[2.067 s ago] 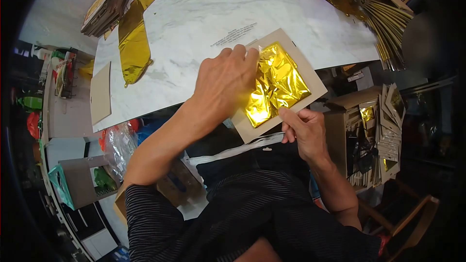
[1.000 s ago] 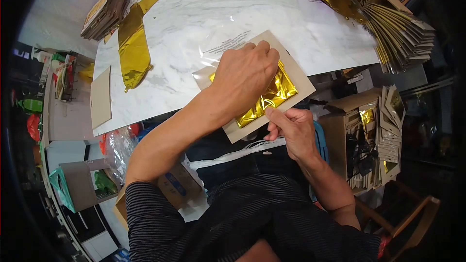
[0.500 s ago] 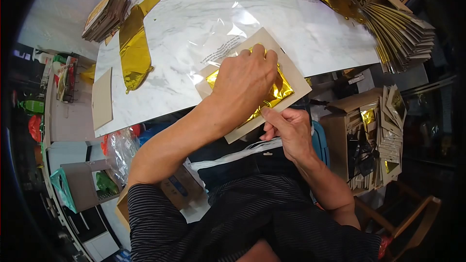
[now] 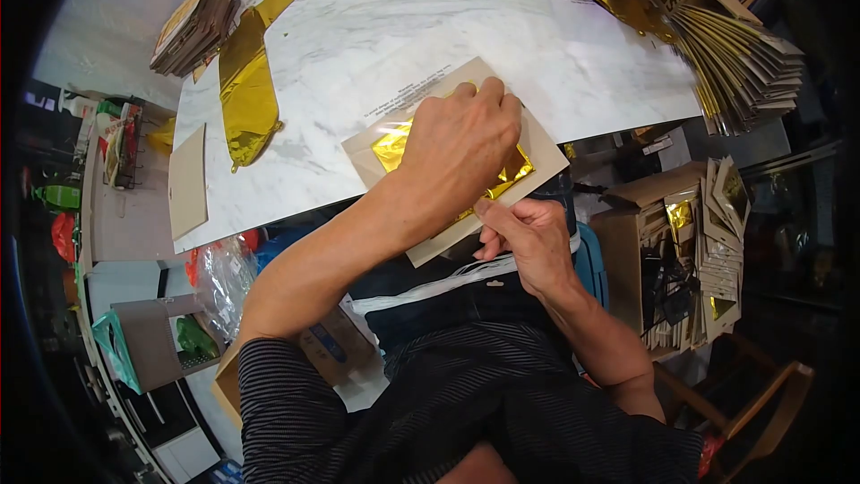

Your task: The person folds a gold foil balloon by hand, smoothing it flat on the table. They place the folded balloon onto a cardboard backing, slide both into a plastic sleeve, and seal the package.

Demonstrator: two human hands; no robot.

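Observation:
A beige cardboard card point(image 4: 540, 139) lies tilted over the table's front edge, with folded gold foil point(image 4: 389, 149) on it. Clear plastic with printed warning text point(image 4: 408, 94) covers the far-left part of the card. My left hand point(image 4: 464, 139) reaches across the card, its fingers curled down over the foil; the fingertips are hidden beneath the hand. At the card's near edge, my right hand point(image 4: 528, 237) pinches the card between thumb and bent fingers.
Flat gold foil balloons point(image 4: 246, 94) lie on the white marbled table point(image 4: 331, 54). Stacked cards point(image 4: 193, 27) stand back left; a single card point(image 4: 188, 181) lies at the left edge. Fanned foil-filled packs point(image 4: 743, 63) sit back right. A cardboard box point(image 4: 623, 246) of packs stands right.
The clear plastic that stood out beyond the card's far side now lies flatter over it. The card and both hands have shifted slightly left; my left hand's fingers moved a little.

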